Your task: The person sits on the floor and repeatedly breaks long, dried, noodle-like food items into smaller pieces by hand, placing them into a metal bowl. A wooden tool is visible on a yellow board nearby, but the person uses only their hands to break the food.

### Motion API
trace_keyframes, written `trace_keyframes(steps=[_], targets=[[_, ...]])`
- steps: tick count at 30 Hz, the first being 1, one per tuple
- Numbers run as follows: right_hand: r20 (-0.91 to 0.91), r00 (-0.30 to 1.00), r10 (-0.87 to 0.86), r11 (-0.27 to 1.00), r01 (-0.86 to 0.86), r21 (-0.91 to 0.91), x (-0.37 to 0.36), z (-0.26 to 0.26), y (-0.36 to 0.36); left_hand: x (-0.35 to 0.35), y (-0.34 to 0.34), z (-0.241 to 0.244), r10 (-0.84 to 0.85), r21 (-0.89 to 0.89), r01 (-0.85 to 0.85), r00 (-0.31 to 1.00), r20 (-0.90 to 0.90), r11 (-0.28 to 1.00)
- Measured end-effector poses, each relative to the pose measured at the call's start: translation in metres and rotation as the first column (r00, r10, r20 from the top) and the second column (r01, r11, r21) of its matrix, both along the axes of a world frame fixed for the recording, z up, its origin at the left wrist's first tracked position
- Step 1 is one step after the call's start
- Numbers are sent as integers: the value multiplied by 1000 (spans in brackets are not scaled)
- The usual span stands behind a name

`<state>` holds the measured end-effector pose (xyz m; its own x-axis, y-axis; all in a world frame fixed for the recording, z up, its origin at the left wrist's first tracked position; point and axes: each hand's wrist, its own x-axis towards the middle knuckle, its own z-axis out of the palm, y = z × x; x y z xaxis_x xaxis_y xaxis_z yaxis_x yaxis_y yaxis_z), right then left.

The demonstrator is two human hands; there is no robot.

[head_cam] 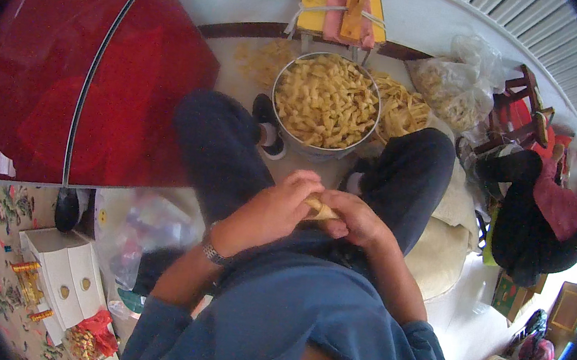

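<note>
Both hands meet above my lap around a pale yellow folded strip (323,211), possibly bean curd skin. My left hand (279,211), with a metal watch at the wrist, grips the strip's left end, and its fingers hide part of it. From the other side my right hand (360,220) closes on the strip, thumb and fingers curled. Beyond them, between my feet, a round metal basin (317,154) is heaped with small yellow knotted pieces (326,99). A pile of longer yellow strips (401,107) lies right of the basin.
A stool with a yellow seat (313,16) stands behind the basin, near loose yellow bits (261,61). A glossy red cabinet (139,96) borders my left side. Plastic bags (454,86) lie at the back right, near a seated person (533,206). A beige sack (436,259) lies beside my right leg.
</note>
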<state>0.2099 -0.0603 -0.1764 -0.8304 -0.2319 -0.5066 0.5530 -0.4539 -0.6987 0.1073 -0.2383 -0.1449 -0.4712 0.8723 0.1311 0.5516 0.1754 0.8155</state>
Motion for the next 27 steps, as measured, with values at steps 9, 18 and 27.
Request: trace_keyframes(steps=[9, 18, 27], targets=[[-226, 971, 80, 811, 69, 581, -5, 16, 1, -10, 3, -2, 158, -250, -35, 856, 492, 968], [-87, 972, -218, 945, 232, 231, -6, 30, 5, 0, 5, -2, 199, -77, -257, 492, 848, 963], [-230, 967, -109, 902, 194, 386, -6, 25, -10, 15, 4, 22, 215, -118, -180, 853, 475, 977]])
